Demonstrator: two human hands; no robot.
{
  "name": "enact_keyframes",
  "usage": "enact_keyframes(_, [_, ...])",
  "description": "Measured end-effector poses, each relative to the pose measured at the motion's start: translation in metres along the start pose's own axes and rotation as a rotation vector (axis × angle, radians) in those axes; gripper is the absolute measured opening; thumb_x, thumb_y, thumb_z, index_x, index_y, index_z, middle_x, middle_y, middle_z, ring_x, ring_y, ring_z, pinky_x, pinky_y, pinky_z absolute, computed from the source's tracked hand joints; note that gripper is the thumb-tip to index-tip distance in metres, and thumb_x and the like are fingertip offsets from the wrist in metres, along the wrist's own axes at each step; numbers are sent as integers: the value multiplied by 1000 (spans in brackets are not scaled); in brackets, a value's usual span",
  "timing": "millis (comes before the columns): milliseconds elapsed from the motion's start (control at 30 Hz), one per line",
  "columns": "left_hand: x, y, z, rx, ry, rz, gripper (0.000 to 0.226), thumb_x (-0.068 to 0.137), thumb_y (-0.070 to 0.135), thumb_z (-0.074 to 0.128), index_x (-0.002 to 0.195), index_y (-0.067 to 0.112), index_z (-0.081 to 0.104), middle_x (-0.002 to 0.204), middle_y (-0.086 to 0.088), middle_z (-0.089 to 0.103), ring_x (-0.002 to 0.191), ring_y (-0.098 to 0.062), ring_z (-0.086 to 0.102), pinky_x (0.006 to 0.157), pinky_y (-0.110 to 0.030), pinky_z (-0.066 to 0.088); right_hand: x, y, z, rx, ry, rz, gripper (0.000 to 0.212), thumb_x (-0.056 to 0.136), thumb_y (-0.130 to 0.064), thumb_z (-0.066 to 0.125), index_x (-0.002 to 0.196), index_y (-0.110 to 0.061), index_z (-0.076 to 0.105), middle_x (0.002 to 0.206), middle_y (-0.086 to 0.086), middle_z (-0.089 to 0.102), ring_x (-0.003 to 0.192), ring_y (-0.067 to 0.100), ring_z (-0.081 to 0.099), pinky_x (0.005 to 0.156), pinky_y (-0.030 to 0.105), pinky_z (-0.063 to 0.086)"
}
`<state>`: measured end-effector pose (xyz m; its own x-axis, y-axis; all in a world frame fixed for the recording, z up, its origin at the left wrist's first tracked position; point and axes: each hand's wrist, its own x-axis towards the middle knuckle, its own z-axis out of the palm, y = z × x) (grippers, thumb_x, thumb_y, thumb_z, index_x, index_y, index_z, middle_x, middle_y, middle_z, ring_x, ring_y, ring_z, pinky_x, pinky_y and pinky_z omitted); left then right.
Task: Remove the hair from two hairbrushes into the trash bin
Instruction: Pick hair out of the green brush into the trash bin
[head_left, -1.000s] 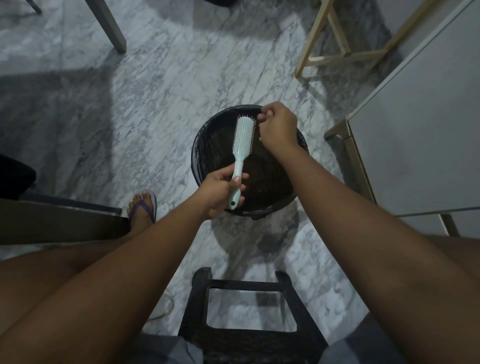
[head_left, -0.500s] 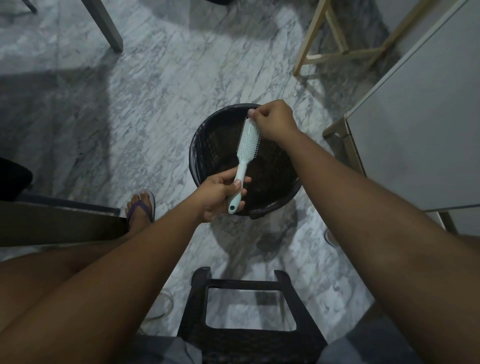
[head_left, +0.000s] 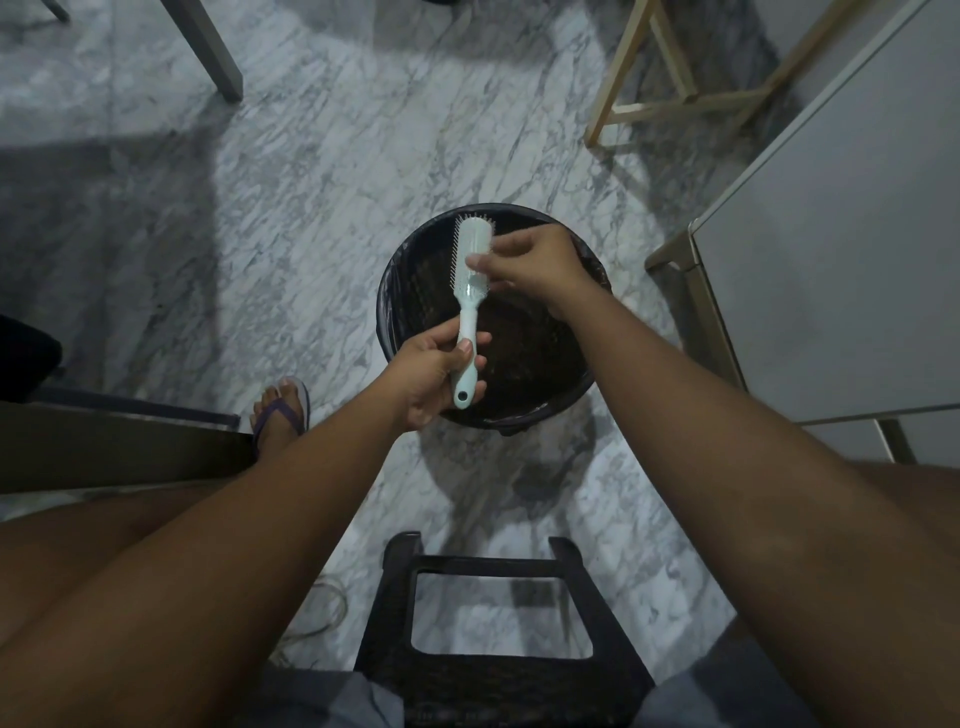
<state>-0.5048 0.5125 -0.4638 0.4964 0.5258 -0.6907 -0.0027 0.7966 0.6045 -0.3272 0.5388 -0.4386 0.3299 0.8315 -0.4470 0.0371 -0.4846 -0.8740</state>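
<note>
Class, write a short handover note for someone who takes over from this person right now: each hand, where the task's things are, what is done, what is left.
Left hand: grips the handle of the mint hairbrush, held over the trash bin.
Right hand: fingers curled, pinching at the head of the hairbrush. Any hair between them is too fine to see.
Things: the bin stands on the floor in front of the person. A second brush is not in view.
Done: cannot be told. The inside of the bin is too dark to show any hair.
Left: finish picking this brush clean over the bin, then find and clean the second brush.
</note>
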Motion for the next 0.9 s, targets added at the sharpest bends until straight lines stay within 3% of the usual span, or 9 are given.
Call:
enact_keyframes(133, [2,2,0,14,31,8,37,101,3,47,131,21,59,114,-2,64,86,-15,57,70,-37,55,0,7,1,-119,40,-40,22,79,-15,81,92,1,75,83,17,75,75,27,75,75,37,63])
enact_keyframes(267, [2,2,-3,-33,50,20,34,101,4,47,128,18,61,116,-2,63,87,-14,57,68,-37,55,-9,16,-5,-238,8,-7,15,87,-15,73,88,0,73,71,13,73,52,13,67,56,21,57])
enact_keyframes(367, [2,4,-5,-22,34,9,30,101,4,47,123,18,63,119,-4,63,87,-14,57,68,-37,56,-9,30,-10,-339,216,-37,34,90,-34,67,74,-4,69,58,1,68,41,6,59,49,14,47])
enact_keyframes(467, [1,2,-2,-3,16,-6,31,101,4,47,125,19,61,118,-4,63,86,-14,58,68,-37,56,-8,27,-4,-213,165,-13,42,83,-49,71,78,-7,71,68,4,73,60,10,69,61,25,58])
enact_keyframes(533, [0,1,1,13,5,-13,32,101,4,47,126,20,61,117,-3,63,86,-15,58,70,-37,56,-9,21,2,-145,53,13,43,73,-46,81,94,-8,75,82,5,76,75,14,74,67,29,62])
enact_keyframes(633, [0,0,-1,17,7,-18,34,101,4,47,128,20,60,117,-2,64,87,-15,58,70,-38,56,-8,18,3,-195,34,-15,31,71,-36,85,86,-10,78,76,5,77,75,19,75,69,31,62])
enact_keyframes(767, [3,1,-7,6,51,-5,35,102,5,46,135,11,56,118,-2,63,91,-15,58,67,-37,57,-10,19,-8,-132,140,12,23,88,-25,71,83,-3,74,79,10,75,66,16,69,61,25,60])
enact_keyframes(900, [2,3,-12,5,76,17,38,102,5,47,138,12,54,124,-2,64,100,-18,59,67,-36,58,-12,30,-21,-56,219,143,20,96,-7,54,112,-3,66,100,9,68,79,18,67,71,35,61])
